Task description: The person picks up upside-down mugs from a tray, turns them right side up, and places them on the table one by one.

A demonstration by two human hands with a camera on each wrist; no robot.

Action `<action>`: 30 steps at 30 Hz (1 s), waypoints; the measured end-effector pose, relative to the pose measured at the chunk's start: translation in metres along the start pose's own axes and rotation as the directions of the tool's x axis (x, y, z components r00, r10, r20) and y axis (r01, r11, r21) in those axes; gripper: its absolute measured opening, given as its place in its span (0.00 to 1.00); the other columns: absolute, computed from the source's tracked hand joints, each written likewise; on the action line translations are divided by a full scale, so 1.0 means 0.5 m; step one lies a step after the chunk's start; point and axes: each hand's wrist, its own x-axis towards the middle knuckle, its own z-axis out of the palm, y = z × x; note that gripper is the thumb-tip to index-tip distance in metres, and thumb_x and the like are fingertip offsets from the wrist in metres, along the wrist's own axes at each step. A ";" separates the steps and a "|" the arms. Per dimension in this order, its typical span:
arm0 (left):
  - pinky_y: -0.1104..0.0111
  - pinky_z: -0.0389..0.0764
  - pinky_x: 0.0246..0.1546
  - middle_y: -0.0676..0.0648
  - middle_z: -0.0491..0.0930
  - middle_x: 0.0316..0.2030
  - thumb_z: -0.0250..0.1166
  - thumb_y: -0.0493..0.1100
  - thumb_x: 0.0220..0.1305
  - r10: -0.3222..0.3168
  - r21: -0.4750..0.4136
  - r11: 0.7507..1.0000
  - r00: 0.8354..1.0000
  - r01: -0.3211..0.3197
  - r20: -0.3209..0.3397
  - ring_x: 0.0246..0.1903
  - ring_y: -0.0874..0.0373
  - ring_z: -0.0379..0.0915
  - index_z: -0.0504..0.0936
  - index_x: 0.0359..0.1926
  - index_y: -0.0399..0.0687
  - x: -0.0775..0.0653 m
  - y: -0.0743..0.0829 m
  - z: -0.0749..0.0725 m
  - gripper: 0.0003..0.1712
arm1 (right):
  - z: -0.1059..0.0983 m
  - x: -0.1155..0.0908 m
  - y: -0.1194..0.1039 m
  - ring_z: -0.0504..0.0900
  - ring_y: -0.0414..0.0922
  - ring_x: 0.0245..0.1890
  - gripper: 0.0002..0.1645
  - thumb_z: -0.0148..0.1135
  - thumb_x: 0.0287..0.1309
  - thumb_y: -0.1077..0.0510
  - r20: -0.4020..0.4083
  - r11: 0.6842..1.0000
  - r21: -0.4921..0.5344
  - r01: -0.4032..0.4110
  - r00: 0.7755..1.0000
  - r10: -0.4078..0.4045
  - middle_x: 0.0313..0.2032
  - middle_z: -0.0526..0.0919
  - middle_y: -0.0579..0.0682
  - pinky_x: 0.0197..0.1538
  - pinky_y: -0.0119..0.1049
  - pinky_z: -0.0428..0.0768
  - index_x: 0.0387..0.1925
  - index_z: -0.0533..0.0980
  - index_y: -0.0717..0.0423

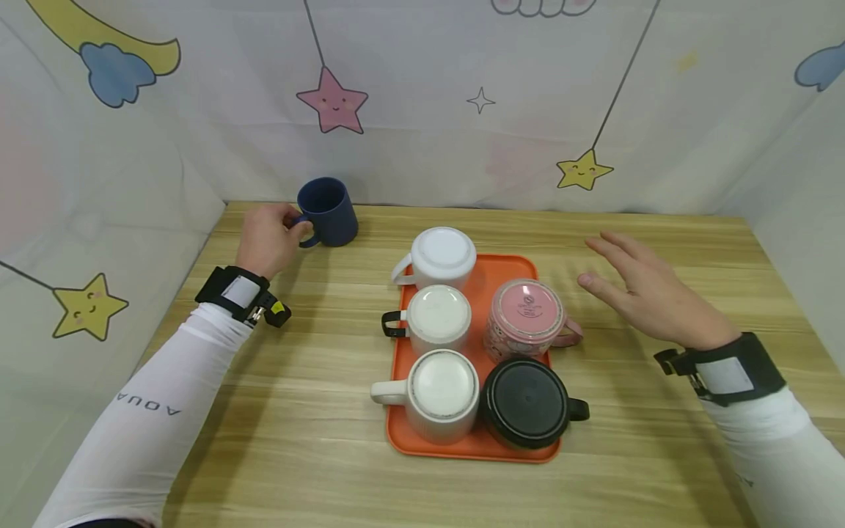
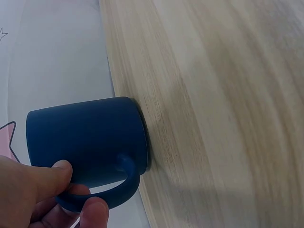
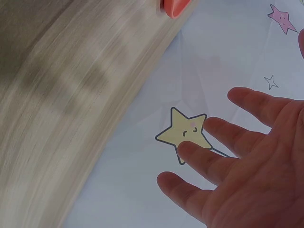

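At the back left of the table, my left hand [image 1: 269, 238] grips the handle of a dark blue mug [image 1: 335, 216]. The mug stands upright, its opening facing up. In the left wrist view the thumb and fingers wrap the handle of the blue mug [image 2: 90, 137]. To the right of the orange tray [image 1: 498, 268], my right hand [image 1: 650, 297] hovers with its fingers spread and holds nothing. The right wrist view shows the same hand [image 3: 256, 166] with fingers extended. Nearest to it is an upside-down pink mug [image 1: 528, 312] on the tray, its handle pointing right.
Upside down on the tray sit a white mug [image 1: 444, 257], a white mug with a black handle [image 1: 439, 315], a ribbed white mug [image 1: 442, 389] and a black mug [image 1: 528, 403]. Several handles stick out past the rim. A patterned cloth [image 1: 422, 161] hangs behind the wooden table [image 1: 297, 411].
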 end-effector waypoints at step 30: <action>0.54 0.78 0.32 0.31 0.82 0.44 0.69 0.44 0.75 -0.075 0.022 0.997 0.995 0.074 0.067 0.38 0.39 0.79 0.79 0.64 0.28 -0.008 0.003 -0.015 0.26 | -0.008 -0.018 -0.012 0.53 0.71 0.78 0.45 0.57 0.79 0.38 0.027 1.000 -0.005 0.013 1.000 -0.013 0.80 0.54 0.67 0.72 0.76 0.55 0.83 0.57 0.56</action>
